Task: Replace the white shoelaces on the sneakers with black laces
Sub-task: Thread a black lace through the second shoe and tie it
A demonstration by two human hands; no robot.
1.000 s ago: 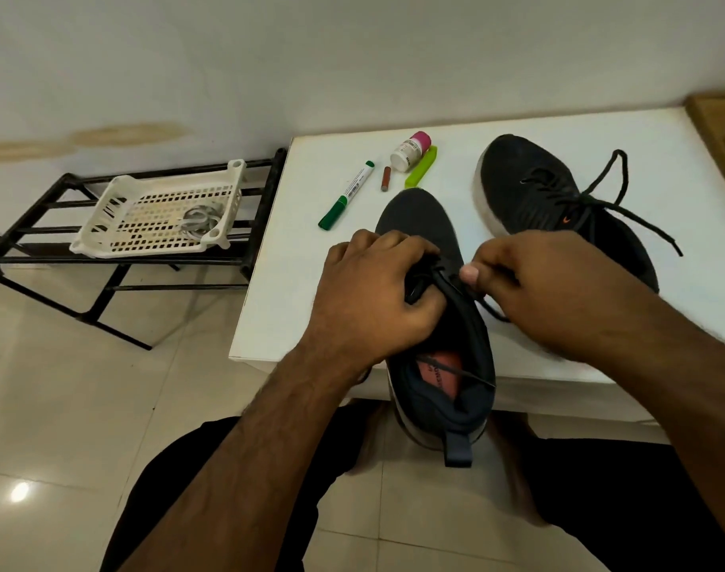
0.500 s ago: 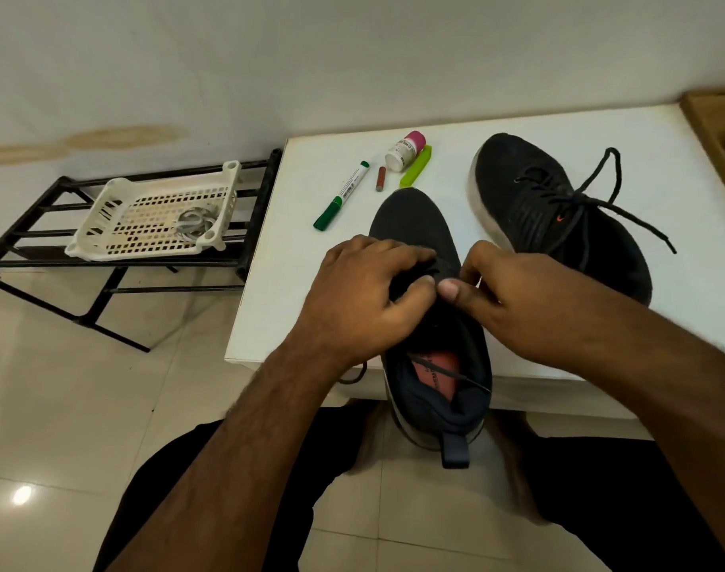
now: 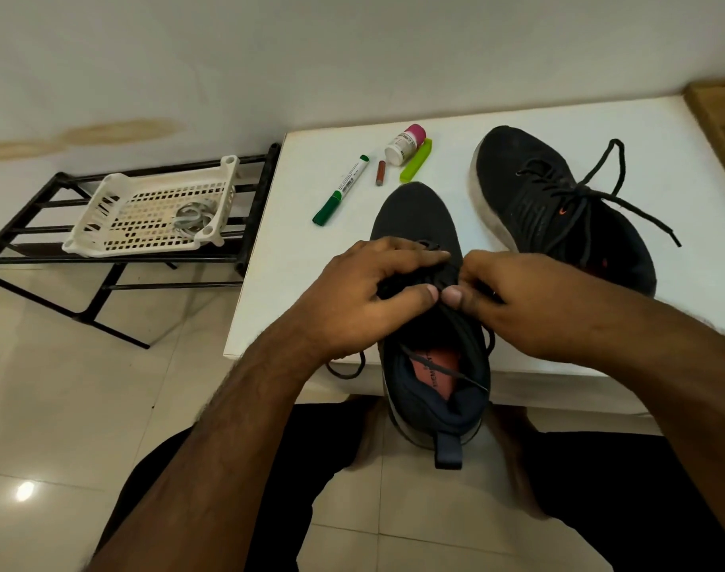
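Hands closer than a second ago: left hand [image 3: 352,299] and right hand [image 3: 513,295], thumbs touching, pinching black lace [image 3: 435,246] over near sneaker [image 3: 418,216]. Probably tightening lacing.

The orange insole [image 3: 437,367] of the near sneaker [image 3: 418,216] carries dark lettering, too cut off to read. Print on the green marker [image 3: 344,187] and small bottle [image 3: 404,144] is too blurred.

wall [image 3: 352,55]: white, stained | floor [image 3: 63,406]: glossy tile | rack [image 3: 117,278]: black, probably metal | table [image 3: 662,130]: white
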